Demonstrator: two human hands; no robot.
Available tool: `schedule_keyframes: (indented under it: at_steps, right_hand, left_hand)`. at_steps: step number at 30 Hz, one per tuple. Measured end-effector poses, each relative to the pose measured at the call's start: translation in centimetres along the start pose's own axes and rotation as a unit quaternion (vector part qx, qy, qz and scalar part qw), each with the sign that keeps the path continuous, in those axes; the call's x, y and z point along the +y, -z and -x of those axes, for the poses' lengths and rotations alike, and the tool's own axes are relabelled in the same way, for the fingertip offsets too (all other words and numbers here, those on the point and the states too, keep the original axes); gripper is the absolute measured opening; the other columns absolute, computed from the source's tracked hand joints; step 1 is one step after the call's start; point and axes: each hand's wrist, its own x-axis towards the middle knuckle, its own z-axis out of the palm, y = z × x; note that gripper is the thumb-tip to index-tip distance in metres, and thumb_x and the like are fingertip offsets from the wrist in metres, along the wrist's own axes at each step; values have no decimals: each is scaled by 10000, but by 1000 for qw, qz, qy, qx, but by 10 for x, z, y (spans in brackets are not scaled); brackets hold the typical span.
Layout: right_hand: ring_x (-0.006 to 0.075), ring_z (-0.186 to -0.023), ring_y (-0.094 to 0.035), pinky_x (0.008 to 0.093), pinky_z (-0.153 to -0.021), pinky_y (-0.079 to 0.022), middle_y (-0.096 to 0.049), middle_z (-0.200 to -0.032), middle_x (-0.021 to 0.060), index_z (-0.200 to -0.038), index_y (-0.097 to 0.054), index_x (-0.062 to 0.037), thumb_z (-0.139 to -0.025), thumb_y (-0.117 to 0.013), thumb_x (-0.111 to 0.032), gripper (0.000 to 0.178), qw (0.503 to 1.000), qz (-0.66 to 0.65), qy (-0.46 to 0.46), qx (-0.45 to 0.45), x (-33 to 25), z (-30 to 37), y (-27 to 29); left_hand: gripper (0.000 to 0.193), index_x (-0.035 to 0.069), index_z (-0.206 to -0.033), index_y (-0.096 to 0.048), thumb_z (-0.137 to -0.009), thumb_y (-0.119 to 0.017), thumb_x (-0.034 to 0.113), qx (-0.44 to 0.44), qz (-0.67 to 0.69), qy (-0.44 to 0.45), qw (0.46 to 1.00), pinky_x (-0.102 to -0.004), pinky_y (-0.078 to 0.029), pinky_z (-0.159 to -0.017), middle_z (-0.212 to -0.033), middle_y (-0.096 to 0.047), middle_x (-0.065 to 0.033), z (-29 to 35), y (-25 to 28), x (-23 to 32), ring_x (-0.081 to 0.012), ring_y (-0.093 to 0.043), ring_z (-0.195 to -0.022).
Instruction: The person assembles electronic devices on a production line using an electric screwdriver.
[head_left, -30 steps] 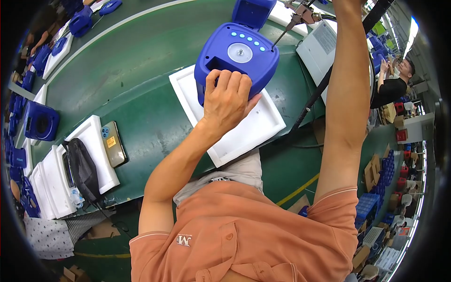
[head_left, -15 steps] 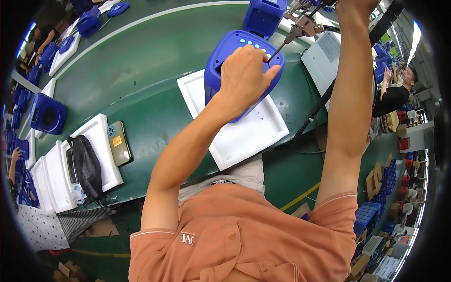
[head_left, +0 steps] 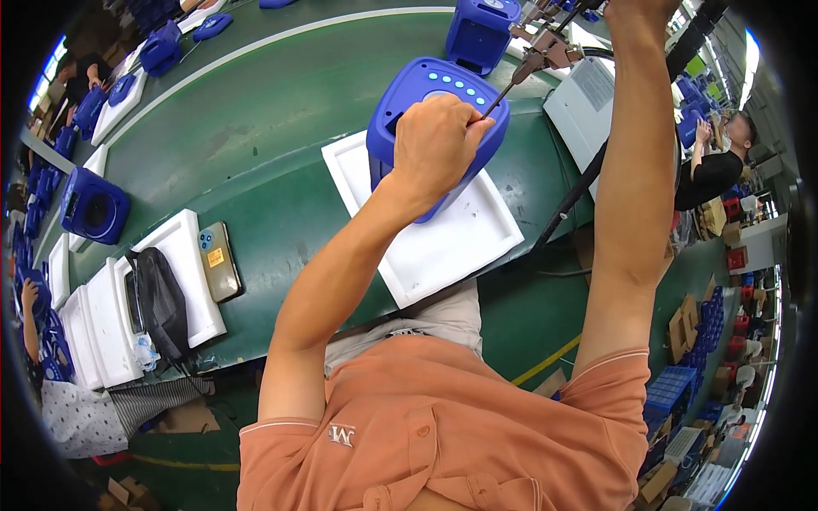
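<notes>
Hands first, as the head view shows them: the left hand (head_left: 436,140) lies on top of a rounded blue plastic housing (head_left: 423,102), its fingers curled and pressed down over the upper face of the housing, pinning it rather than lifting it. The housing rests tilted on a white foam tray (head_left: 443,243), which lies on the green conveyor surface (head_left: 256,145) just in front of the person's body. A row of small pale buttons runs along the housing's far edge, just beyond the knuckles.

The right hand (head_left: 635,8) is raised high at the top rim of the picture and mostly cut off there, so how its fingers are set cannot be told; the forearm runs straight up from the orange short-sleeved shirt (head_left: 443,434). Below that hand hangs a metal powered screwdriver (head_left: 545,55), whose thin dark bit slants down to the housing and meets it right beside the left hand's fingertips.

A second blue housing (head_left: 479,30) stands just behind the first, farther along the belt. To the right of both sits a flat white rectangular panel (head_left: 584,106), and a black cable (head_left: 579,192) crosses the belt's edge below it.

On the left of the view, a smartphone with a brown case (head_left: 221,260) lies on another white foam tray (head_left: 183,285), next to a black pouch (head_left: 160,302). A boxy blue housing (head_left: 94,204) stands well apart toward the left rim. Another person in a dark top (head_left: 707,175) works at the far right.
</notes>
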Motion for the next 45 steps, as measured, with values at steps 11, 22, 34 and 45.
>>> schedule_keyframes:
  at_steps: [11, 22, 34, 45]
  right_hand:
    - [147, -740, -566, 338, -682, -450, -638, -813, 36, -962, -711, 55, -1072, -552, -341, 440, 1000, 12, 20, -8, 8, -2, -2]
    - [355, -976, -678, 434, -912, -486, -716, -994, 277, -1163, -646, 132, -1048, -559, -421, 572, 986, 105, 116, 48, 36, -2, -8]
    - [236, -716, -628, 406, -733, -491, -656, -751, 136, -1119, -651, 121, -1053, -562, -430, 562, 822, -316, -446, -157, -20, -25, 18]
    - [181, -680, -629, 359, -662, -487, -666, -749, 83, -1103, -662, 74, -1050, -565, -467, 553, 953, -93, -267, -107, 35, -12, 9]
  left_hand:
    - [234, 45, -788, -782, -817, -843, 268, 34, -27, -30, 999, -389, -493, -586, -712, -681, -93, 5, -3, 1, -262, -650, -600]
    - [262, 100, -810, -635, -800, -780, 318, 137, -110, -126, 976, -379, -372, -837, -811, -579, -47, 48, -5, -30, -249, -549, -795]
    - [307, 108, -722, -565, -812, -746, 339, 133, -128, -160, 970, -387, -359, -829, -753, -521, -55, 51, -4, -36, -251, -503, -742]
    - [318, 109, -727, -569, -818, -752, 353, 128, -120, -165, 971, -383, -363, -836, -763, -527, -54, 48, -11, -33, -248, -505, -752]
